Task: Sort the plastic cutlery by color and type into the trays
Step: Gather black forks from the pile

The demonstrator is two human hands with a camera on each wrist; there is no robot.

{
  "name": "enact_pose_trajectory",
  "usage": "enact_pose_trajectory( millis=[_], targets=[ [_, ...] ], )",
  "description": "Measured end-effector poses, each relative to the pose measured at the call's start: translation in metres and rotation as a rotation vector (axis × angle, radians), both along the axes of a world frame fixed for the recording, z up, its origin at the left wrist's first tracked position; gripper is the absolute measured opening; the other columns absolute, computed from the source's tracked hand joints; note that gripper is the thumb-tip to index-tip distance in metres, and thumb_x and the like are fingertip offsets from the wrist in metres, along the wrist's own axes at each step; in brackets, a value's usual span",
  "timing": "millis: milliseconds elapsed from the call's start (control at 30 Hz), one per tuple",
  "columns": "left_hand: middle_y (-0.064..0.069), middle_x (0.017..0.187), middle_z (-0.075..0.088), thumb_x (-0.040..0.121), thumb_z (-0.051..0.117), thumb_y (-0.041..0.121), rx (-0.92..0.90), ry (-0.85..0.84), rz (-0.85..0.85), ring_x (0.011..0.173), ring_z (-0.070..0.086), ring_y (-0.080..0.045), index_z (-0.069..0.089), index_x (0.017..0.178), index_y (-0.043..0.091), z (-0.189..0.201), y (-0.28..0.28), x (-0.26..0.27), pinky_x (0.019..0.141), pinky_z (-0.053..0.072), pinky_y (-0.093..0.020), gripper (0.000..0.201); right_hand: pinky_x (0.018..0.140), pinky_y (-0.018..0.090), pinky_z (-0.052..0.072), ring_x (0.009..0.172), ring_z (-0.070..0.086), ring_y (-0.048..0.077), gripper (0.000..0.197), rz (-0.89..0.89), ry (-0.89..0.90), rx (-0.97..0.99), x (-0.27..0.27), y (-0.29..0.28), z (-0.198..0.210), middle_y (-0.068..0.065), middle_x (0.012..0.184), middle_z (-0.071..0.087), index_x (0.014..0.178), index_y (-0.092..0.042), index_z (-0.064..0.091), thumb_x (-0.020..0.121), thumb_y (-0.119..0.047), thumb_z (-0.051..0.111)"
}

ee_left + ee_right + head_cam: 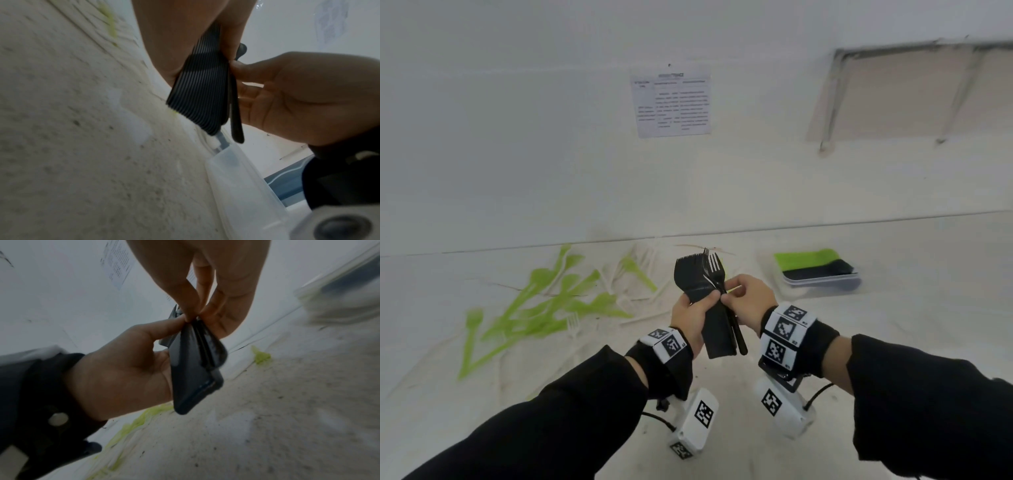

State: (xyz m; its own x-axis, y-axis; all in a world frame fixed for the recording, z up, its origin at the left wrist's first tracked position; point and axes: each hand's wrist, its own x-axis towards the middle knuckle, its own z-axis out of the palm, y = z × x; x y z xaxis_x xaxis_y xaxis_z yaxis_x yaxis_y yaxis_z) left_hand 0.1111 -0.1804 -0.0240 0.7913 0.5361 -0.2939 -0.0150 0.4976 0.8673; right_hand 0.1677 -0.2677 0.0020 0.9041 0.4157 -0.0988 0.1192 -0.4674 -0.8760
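My left hand [703,305] grips a thick stack of black plastic forks [691,274], tines up, above the cloth. Thumb and forefinger of my right hand [729,297] pinch a single black fork [714,265] at the stack's right side; its handle [739,339] hangs a little apart. In the left wrist view the ribbed stack [201,91] and the loose handle [236,123] show beside the right hand [298,97]. The right wrist view shows my fingers [191,305] pinching at the top of the stack [191,378].
Several green forks and knives [544,308] lie scattered on the white cloth at the left, with white cutlery [573,323] mixed in. Stacked translucent trays [825,286] holding green and black cutlery stand at the right, by the wall.
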Motion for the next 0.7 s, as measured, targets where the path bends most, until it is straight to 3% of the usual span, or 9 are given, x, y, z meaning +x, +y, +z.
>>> enact_pose_trajectory(
  millis=[67,167,233,300,367,400,467,567,700],
  targets=[
    [-0.024,0.105,0.065,0.088,0.059,0.003,-0.002,0.010,-0.005,0.083,0.064,-0.031,0.056,0.115,-0.003,0.000,-0.016,0.006,0.068,0.057,-0.036,0.027,0.089,0.044,0.052,0.099,0.062,0.028,0.015,-0.003,0.016,0.020,0.004,-0.014,0.001,-0.005,0.076,0.055,0.077,-0.025,0.053,0.083,-0.013,0.060],
    [-0.014,0.085,0.065,0.089,0.056,0.004,-0.012,0.002,-0.015,0.070,0.064,-0.023,0.060,0.106,0.002,-0.001,-0.037,0.014,0.057,0.056,-0.029,0.017,0.091,0.044,0.051,0.100,0.062,0.027,0.010,0.043,0.003,0.040,0.012,-0.035,0.002,0.001,0.091,0.060,0.089,-0.022,0.056,0.086,-0.013,0.052],
    [-0.011,0.073,0.064,0.088,0.057,0.003,-0.013,0.010,-0.009,0.060,0.062,-0.021,0.060,0.098,0.002,-0.001,-0.050,0.019,0.055,0.055,-0.029,0.011,0.083,0.046,0.055,0.080,0.063,0.023,0.013,0.028,-0.019,0.061,0.018,-0.050,0.000,0.002,0.088,0.060,0.091,-0.020,0.057,0.088,-0.010,0.049],
    [-0.013,0.072,0.063,0.087,0.059,0.002,0.000,0.016,-0.010,0.060,0.061,-0.023,0.059,0.094,0.003,-0.003,-0.065,0.024,0.058,0.054,-0.032,0.007,0.066,0.036,0.058,0.060,0.056,0.017,0.013,-0.016,-0.045,0.077,0.024,-0.065,-0.002,0.003,0.084,0.059,0.093,-0.016,0.058,0.088,-0.009,0.049],
    [-0.016,0.081,0.064,0.087,0.058,0.000,0.013,0.006,-0.002,0.066,0.062,-0.025,0.059,0.100,0.000,-0.005,-0.080,0.027,0.056,0.055,-0.031,0.013,0.057,0.016,0.051,0.064,0.057,0.016,0.017,-0.018,-0.110,0.038,0.027,-0.078,-0.005,0.003,0.086,0.060,0.099,-0.012,0.063,0.088,-0.010,0.050],
    [-0.017,0.085,0.065,0.087,0.058,0.000,0.017,0.001,0.005,0.069,0.062,-0.025,0.059,0.104,-0.001,-0.006,-0.086,0.028,0.056,0.056,-0.030,0.017,0.058,0.010,0.045,0.073,0.059,0.018,0.019,-0.014,-0.143,0.011,0.028,-0.084,-0.007,0.004,0.090,0.062,0.102,-0.010,0.064,0.088,-0.012,0.052],
    [-0.017,0.089,0.065,0.087,0.059,0.001,0.022,0.000,0.015,0.073,0.063,-0.025,0.060,0.103,0.000,-0.008,-0.098,0.030,0.064,0.056,-0.032,0.017,0.071,0.012,0.039,0.090,0.060,0.018,0.020,-0.015,-0.165,0.000,0.030,-0.095,-0.009,0.004,0.097,0.066,0.103,-0.010,0.065,0.087,-0.013,0.055],
    [-0.016,0.087,0.066,0.086,0.060,0.001,0.042,0.004,0.030,0.074,0.063,-0.025,0.061,0.094,0.004,-0.009,-0.111,0.032,0.076,0.054,-0.036,0.009,0.083,0.025,0.048,0.083,0.056,0.014,0.010,0.004,-0.147,0.025,0.037,-0.109,-0.014,-0.008,0.079,0.061,0.093,-0.015,0.063,0.084,-0.014,0.059],
    [-0.015,0.087,0.066,0.084,0.063,0.002,0.050,0.013,0.044,0.074,0.063,-0.025,0.061,0.099,0.004,-0.011,-0.123,0.035,0.077,0.054,-0.037,0.015,0.078,0.027,0.048,0.079,0.054,0.012,0.015,-0.013,-0.168,0.047,0.041,-0.122,-0.017,-0.015,0.069,0.051,0.074,-0.024,0.053,0.082,-0.015,0.062]
  ],
)
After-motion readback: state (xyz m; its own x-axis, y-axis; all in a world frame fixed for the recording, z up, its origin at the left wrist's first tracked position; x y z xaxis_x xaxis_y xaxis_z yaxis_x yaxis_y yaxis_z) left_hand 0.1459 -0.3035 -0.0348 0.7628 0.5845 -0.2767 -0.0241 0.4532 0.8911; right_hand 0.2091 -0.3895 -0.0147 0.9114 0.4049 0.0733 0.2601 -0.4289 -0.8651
